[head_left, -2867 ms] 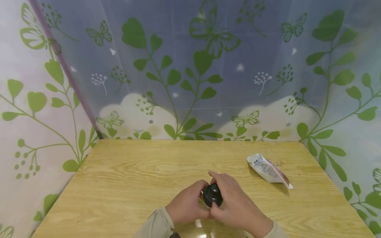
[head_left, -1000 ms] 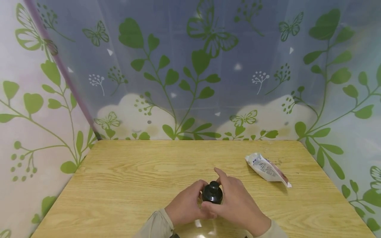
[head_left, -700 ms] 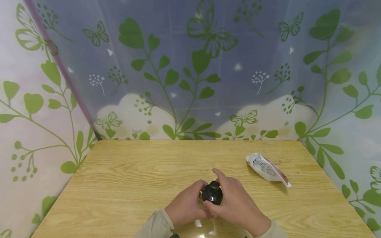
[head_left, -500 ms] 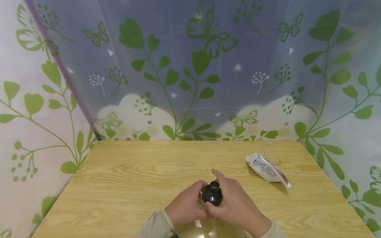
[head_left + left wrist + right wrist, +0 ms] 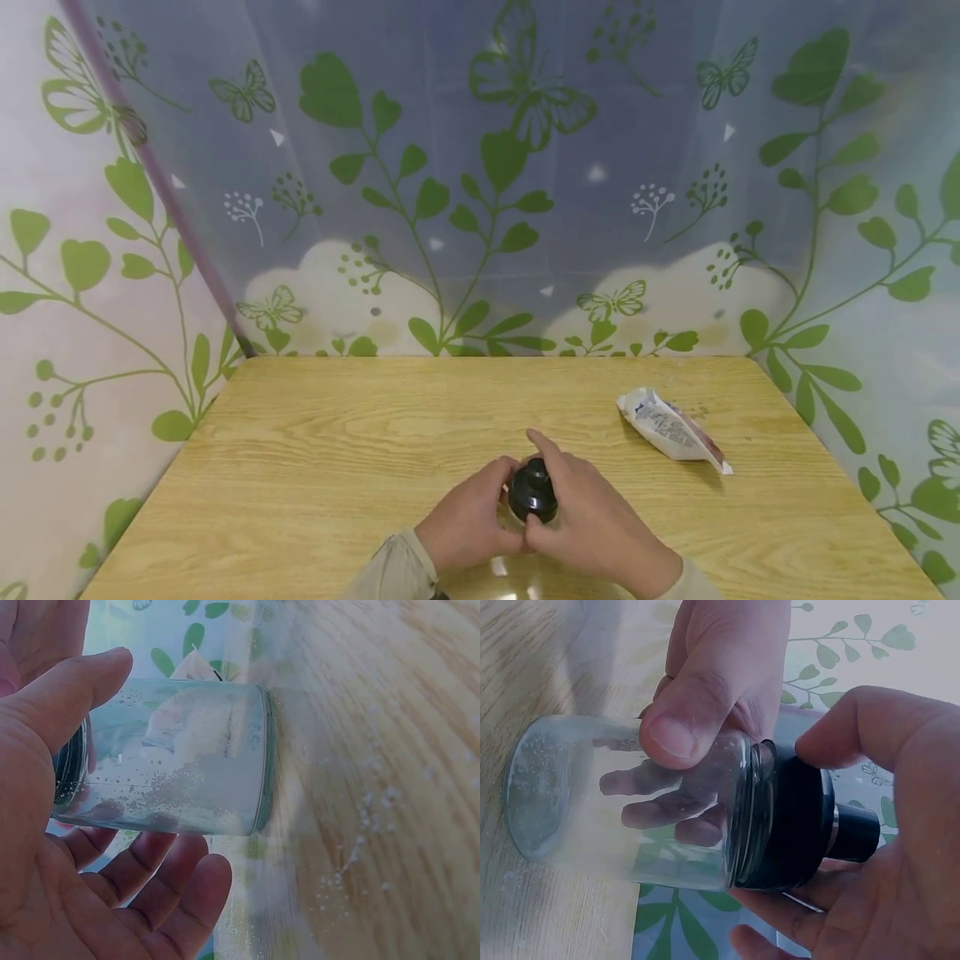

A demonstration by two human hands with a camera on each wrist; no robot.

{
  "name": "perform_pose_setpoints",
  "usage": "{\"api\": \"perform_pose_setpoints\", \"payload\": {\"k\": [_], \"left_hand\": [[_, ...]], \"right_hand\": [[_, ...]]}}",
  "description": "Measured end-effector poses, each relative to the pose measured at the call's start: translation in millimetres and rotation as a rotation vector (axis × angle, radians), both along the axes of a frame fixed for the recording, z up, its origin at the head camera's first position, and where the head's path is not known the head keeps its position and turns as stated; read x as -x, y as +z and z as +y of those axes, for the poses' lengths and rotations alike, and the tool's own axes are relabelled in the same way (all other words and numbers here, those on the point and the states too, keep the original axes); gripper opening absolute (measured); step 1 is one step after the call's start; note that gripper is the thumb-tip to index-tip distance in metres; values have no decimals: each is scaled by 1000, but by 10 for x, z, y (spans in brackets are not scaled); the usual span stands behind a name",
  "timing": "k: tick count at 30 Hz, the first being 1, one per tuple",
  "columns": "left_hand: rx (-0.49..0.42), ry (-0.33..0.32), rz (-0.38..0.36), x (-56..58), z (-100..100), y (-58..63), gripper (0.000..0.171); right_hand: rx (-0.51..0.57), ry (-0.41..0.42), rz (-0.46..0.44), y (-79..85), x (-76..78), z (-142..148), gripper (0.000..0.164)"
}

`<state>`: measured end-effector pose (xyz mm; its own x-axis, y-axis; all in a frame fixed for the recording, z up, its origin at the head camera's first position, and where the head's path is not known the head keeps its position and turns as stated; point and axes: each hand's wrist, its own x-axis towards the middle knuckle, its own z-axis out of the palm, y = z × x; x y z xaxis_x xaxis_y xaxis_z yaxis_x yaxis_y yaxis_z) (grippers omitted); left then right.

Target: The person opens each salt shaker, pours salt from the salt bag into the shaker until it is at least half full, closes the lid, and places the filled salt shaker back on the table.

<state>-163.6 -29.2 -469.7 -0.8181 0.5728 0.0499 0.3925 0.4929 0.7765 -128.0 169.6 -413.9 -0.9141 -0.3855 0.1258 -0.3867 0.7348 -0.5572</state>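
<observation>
A clear glass jar [image 5: 180, 772] with a black knobbed lid [image 5: 533, 498] stands upright on the wooden table, close to the person. White powdery grains cling to the inside of its glass. My left hand [image 5: 468, 515] is wrapped around the jar body, thumb on one side and fingers on the other. At the lid's rim, my right hand [image 5: 592, 521] holds on with its thumb and fingers, as the right wrist view shows. The lid sits on the jar mouth, its knob [image 5: 855, 832] pointing up. In the head view the hands hide most of the glass.
On the right of the wooden table [image 5: 337, 433] lies a crumpled white packet [image 5: 667, 429], with small specks near it. White grains [image 5: 367, 817] are scattered on the wood beside the jar. Patterned curtains [image 5: 420, 167] stand behind and at both sides.
My right thumb and fingers have shifted back and forth around the lid's rim, and the lid has tilted slightly in view. My left hand has stayed on the jar. The packet has not moved.
</observation>
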Motion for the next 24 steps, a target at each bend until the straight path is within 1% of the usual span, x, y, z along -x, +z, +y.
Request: {"api": "perform_pose_setpoints", "payload": {"k": [2, 3, 8, 10, 13, 17, 20, 24], "left_hand": [[-3, -4, 5, -3, -6, -5, 69], [-4, -5, 6, -4, -7, -6, 69], [-18, -11, -46, -14, -19, 8, 67], [-25, -13, -65, -17, -21, 16, 66], [-29, -13, -64, -19, -20, 24, 64], [-31, -12, -68, -18, -18, 30, 64], [-28, -13, -72, -17, -17, 36, 64], [-24, -12, -79, -15, -12, 43, 66]], "right_hand": [[11, -14, 6, -1, 2, -5, 93], [14, -34, 9, -1, 4, -9, 93], [-8, -180, 13, 17, 12, -20, 102], [-23, -216, 9, 25, 16, -18, 105], [-30, -224, 4, 33, 23, -15, 107], [-41, -216, 6, 32, 29, -17, 104], [-43, -203, 20, 28, 30, -22, 100], [-37, -176, 63, 23, 23, -33, 94]]}}
